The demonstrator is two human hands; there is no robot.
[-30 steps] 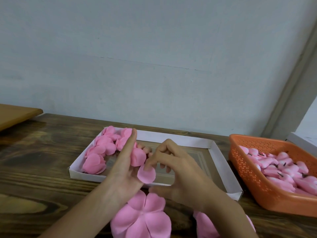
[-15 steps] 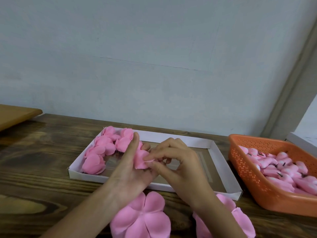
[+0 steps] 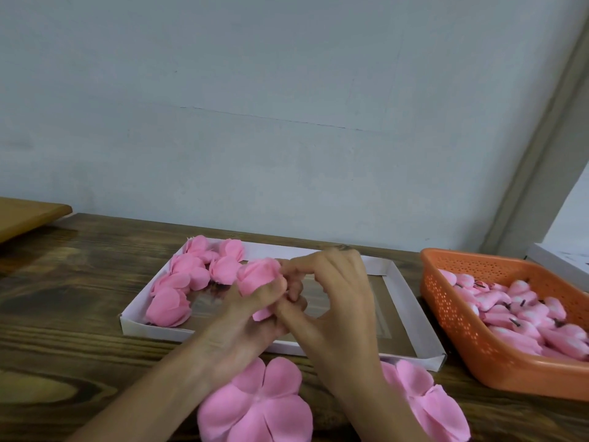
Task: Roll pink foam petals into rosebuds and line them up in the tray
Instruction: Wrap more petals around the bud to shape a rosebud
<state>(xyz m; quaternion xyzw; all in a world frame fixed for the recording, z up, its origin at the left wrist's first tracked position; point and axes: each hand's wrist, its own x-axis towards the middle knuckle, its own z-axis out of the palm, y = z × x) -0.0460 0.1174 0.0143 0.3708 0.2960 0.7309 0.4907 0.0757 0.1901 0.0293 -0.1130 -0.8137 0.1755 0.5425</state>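
Note:
Both hands meet above the white tray (image 3: 411, 317), working one pink rosebud (image 3: 258, 277). My left hand (image 3: 245, 323) grips the bud from below with curled fingers. My right hand (image 3: 331, 301) pinches its petal edge from the right with fingertips bent. Several finished rosebuds (image 3: 188, 275) lie in rows in the tray's left end. Two flat pink foam petal flowers lie on the table near me: one (image 3: 258, 406) under my left wrist, the other (image 3: 427, 400) partly hidden by my right forearm.
An orange perforated basket (image 3: 452, 288) of pink bud cores with dark stems stands at the right. The dark wooden table (image 3: 63, 314) runs to a pale wall. A lighter wooden board (image 3: 25, 212) juts in at far left. A white box edge (image 3: 561, 260) shows at far right.
The loose petal that hung below my fingers has been wrapped up around the bud. Both hands shifted slightly right and closed tighter on it. The view has tilted a little.

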